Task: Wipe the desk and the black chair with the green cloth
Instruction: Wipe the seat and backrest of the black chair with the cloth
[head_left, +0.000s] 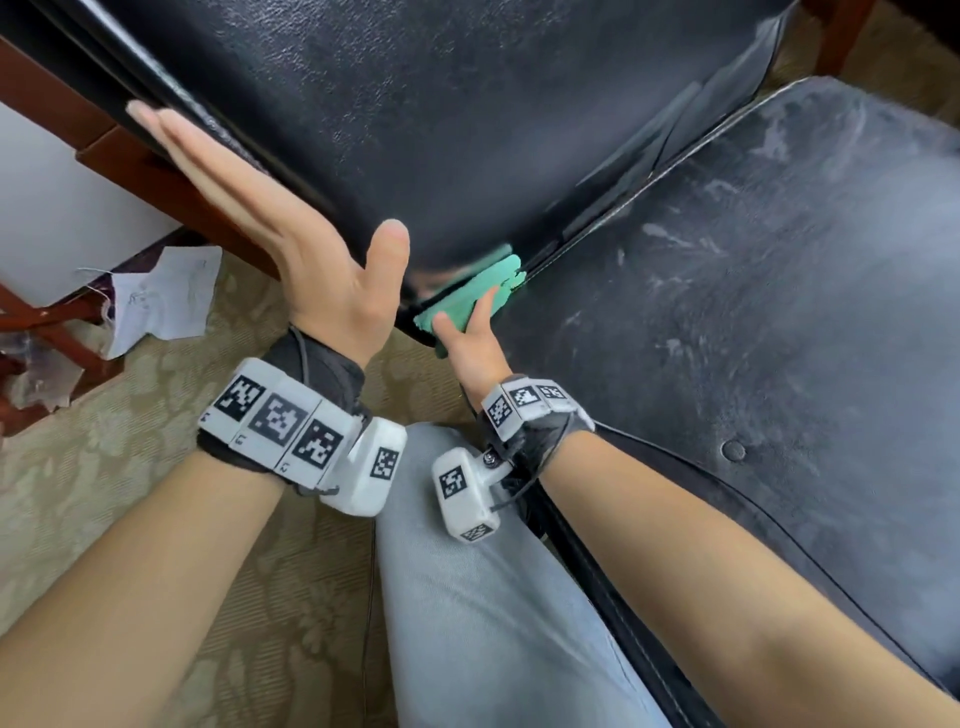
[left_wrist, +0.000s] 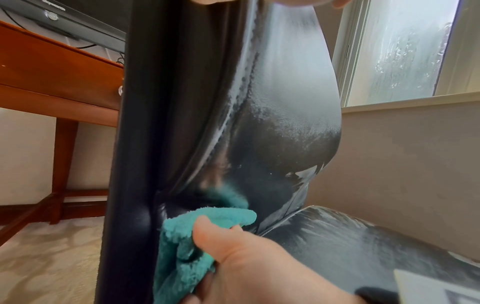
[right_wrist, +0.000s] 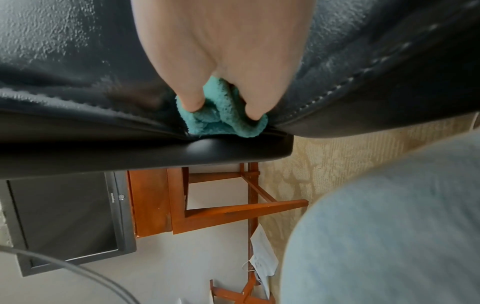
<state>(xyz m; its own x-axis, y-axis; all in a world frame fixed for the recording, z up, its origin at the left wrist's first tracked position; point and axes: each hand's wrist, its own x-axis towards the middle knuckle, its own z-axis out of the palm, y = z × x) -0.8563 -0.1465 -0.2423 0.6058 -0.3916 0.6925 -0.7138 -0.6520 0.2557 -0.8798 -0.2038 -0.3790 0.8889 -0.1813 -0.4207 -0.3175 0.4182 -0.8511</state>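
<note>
At backrest-seat crease of black chair (head_left: 467, 130): right hand (head_left: 475, 343) grips green cloth (head_left: 478, 296), wiping; left hand (head_left: 270, 223) flat-fingered, bracing backrest edge. Seat (head_left: 779, 312) looks streaked, likely unfinished; tabletop state unseen.

patterned carpet (head_left: 104, 467), crumpled paper (head_left: 161, 299) lying on it

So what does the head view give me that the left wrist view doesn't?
Only the head view shows the left hand lying flat and open along the backrest's edge, both wrist rigs, the person's knee and the scuffed seat from above. Only the left wrist view shows the window, the monitor on the desk, and the right hand's thumb pinching the green cloth. Both show that cloth held in the right hand at the crease between backrest and seat.
</note>
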